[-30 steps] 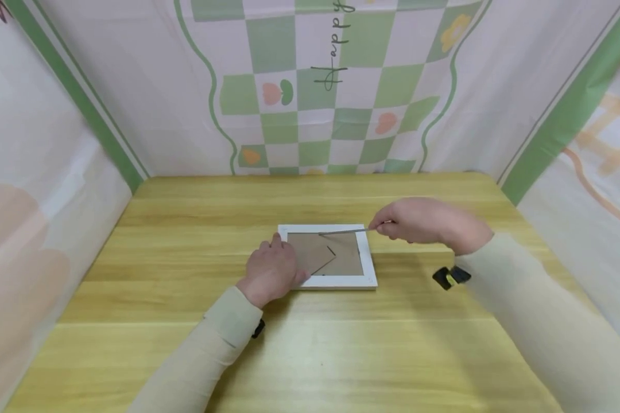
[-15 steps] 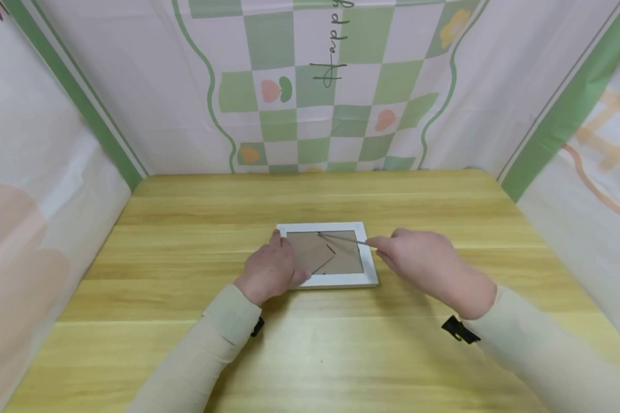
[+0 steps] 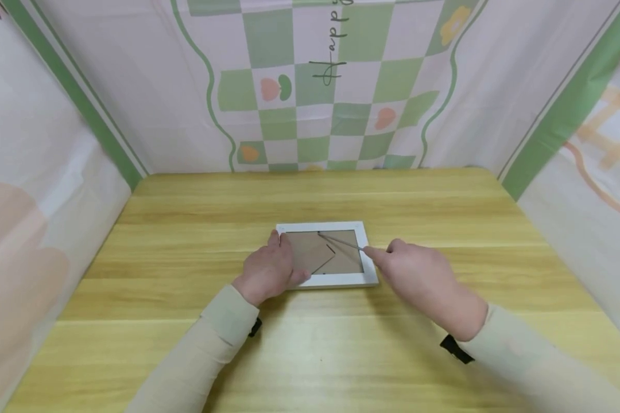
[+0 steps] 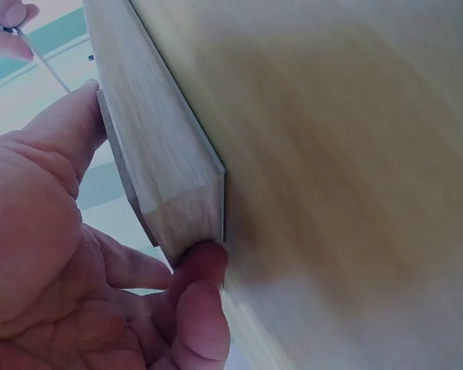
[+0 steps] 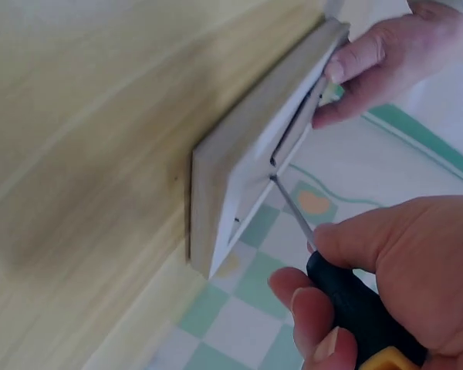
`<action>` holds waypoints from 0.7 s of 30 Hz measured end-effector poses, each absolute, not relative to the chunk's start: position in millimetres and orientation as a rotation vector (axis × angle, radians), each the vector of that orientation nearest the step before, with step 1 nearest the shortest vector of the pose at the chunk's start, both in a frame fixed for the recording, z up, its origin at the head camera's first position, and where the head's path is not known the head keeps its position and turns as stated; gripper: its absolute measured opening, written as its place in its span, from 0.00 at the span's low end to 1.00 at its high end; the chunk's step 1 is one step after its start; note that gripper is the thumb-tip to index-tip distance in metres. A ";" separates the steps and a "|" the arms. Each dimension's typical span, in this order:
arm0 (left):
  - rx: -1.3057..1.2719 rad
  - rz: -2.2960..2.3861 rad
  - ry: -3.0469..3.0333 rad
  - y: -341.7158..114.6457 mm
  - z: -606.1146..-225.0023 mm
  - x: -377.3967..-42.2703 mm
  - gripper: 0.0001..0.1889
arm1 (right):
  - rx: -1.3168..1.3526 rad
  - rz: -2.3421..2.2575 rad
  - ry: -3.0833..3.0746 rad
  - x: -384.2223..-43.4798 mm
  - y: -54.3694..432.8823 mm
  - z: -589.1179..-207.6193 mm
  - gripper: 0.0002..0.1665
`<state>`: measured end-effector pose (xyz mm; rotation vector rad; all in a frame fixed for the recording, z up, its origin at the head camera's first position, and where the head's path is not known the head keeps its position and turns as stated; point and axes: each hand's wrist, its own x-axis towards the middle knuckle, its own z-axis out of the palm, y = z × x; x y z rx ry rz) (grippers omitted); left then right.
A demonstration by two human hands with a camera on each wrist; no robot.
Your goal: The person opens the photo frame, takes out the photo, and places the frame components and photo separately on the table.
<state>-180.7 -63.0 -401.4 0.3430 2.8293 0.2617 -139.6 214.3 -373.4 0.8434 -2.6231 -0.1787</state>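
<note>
A white picture frame (image 3: 347, 279) lies face down on the table, its brown backing board (image 3: 305, 246) showing. My left hand (image 3: 268, 267) holds the frame's left side: in the left wrist view the thumb lies on the back and curled fingers touch the wooden side (image 4: 139, 116). My right hand (image 3: 426, 278) grips a screwdriver with a dark green and yellow handle (image 5: 359, 308). Its thin metal shaft (image 3: 341, 241) slants across the board, and the tip is at the far inner edge of the frame, by a small dark tab. A thin bent slit (image 3: 322, 264) marks the board.
The wood-grain table (image 3: 310, 344) extends all round the frame. A hanging cloth with green and white checks (image 3: 315, 123) stands behind it, with pale printed cloths at both sides. A black strap (image 3: 457, 349) sits at my right wrist.
My right hand has come lower and nearer to me, turning the screwdriver's shaft to a steeper slant. The tip stays at the same far edge. The left hand and the frame barely shift.
</note>
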 end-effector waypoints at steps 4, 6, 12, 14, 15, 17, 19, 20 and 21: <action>0.360 0.272 2.831 -63.7 -402.7 -181.7 0.51 | 0.856 -0.177 -2.502 -137.8 210.4 -379.0 0.31; 0.370 0.273 2.830 -63.7 -402.5 -182.2 0.51 | 0.850 -0.163 -2.476 -137.0 208.1 -381.4 0.29; 0.367 0.276 2.831 -64.4 -399.8 -182.9 0.53 | 0.811 -0.173 -2.593 -140.5 203.5 -378.5 0.28; 0.378 0.275 2.840 -65.0 -399.4 -182.8 0.52 | 0.803 -0.170 -2.694 -145.3 204.4 -370.6 0.26; 0.386 0.271 2.846 -65.2 -399.4 -182.8 0.52 | 0.795 -0.158 -2.753 -148.5 205.3 -365.3 0.25; 0.397 0.271 2.851 -65.6 -399.5 -182.7 0.52 | 0.781 -0.119 -2.871 -156.3 207.6 -353.5 0.21; 0.401 0.271 2.850 -65.7 -399.8 -182.6 0.52 | 0.790 -0.081 -2.961 -166.3 210.4 -341.2 0.18; 0.402 0.270 2.849 -65.7 -399.9 -182.5 0.52 | 0.796 -0.053 -3.015 -171.6 211.3 -334.8 0.18; 0.400 0.273 2.846 -65.8 -400.3 -182.5 0.52 | 0.818 -0.026 -3.058 -177.2 212.3 -329.0 0.18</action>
